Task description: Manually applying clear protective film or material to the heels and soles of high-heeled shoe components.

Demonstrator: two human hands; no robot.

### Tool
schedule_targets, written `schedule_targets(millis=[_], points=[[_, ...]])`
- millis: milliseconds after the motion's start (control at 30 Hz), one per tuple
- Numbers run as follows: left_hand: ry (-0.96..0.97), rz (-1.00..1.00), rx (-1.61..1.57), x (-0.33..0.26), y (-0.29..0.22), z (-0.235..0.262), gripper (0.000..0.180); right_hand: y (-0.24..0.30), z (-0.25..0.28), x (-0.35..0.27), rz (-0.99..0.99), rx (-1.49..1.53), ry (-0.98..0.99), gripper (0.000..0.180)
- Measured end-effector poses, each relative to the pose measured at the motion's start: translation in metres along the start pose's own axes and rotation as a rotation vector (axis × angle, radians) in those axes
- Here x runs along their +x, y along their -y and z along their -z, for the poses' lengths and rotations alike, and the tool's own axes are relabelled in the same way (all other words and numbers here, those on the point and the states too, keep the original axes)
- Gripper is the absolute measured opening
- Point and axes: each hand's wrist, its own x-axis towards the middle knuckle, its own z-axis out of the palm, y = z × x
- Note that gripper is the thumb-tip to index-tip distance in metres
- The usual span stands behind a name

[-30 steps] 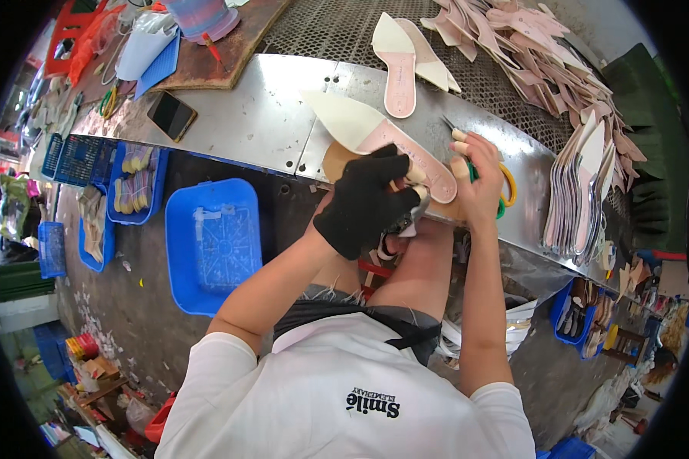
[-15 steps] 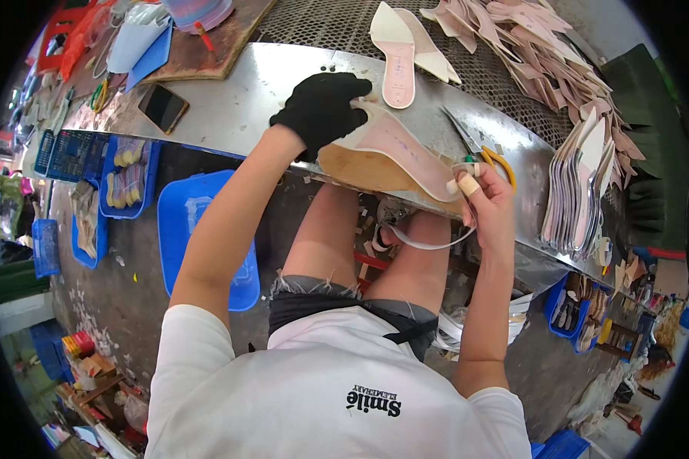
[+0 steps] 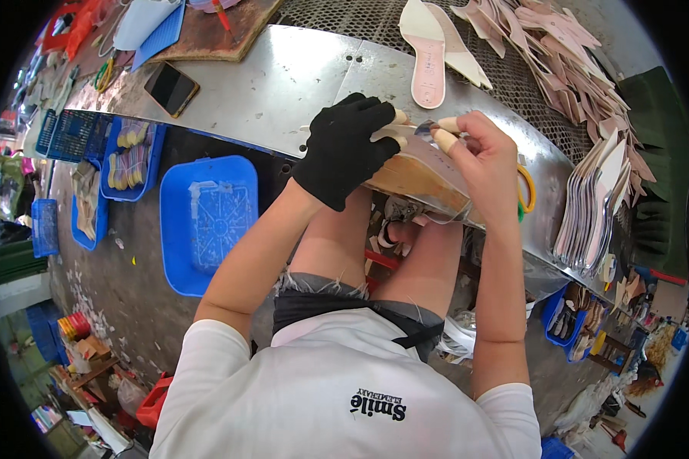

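A pale pink shoe insole (image 3: 434,159) lies at the bench's near edge over a brown, worn pad (image 3: 406,180), largely hidden by my hands. My left hand (image 3: 346,149), in a black glove with cream covers on its bare fingertips, grips the insole with thumb and forefinger. Beside it, my right hand (image 3: 482,153), with covered thumb and forefinger, pinches a thin shiny strip (image 3: 425,130) at the insole's edge. Yellow-handled scissors (image 3: 527,189) rest right of that hand, partly hidden. Farther back lie two more insoles, one pink and white (image 3: 429,73) atop another.
A heap of loose pink pieces (image 3: 551,50) covers the mesh at the far right, beside an upright stack of insoles (image 3: 586,206). A phone (image 3: 171,89) lies on the metal bench (image 3: 283,84). Blue tubs (image 3: 208,268) stand below at the left.
Both hands have drawn together over the insole. My right hand moved up and left along its edge, and my left hand moved down and right. The view has shifted slightly.
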Motion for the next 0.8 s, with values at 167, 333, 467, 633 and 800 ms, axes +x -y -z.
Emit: schedule_targets(millis=[167, 333, 467, 633, 800], points=[[0.002, 0.084, -0.034, 0.005, 0.0, -0.002, 0.023, -0.008, -0.012, 0.007, 0.014, -0.046, -0.032, 0.013], [-0.072, 0.07, 0.047, 0.008, 0.006, -0.012, 0.015, -0.009, -0.015, 0.012, -0.009, -0.083, -0.037, 0.015], [-0.094, 0.049, 0.039, 0.009, 0.005, -0.016, 0.018, -0.019, -0.011, 0.008, 0.206, -0.217, -0.092, 0.014], [-0.094, -0.029, 0.2, 0.019, -0.012, -0.018, 0.023, -0.025, 0.007, 0.022, 0.099, -0.17, 0.095, 0.01], [0.008, -0.036, 0.057, 0.026, -0.01, -0.033, 0.022, -0.017, 0.038, 0.038, -0.456, 0.149, 0.319, 0.021]])
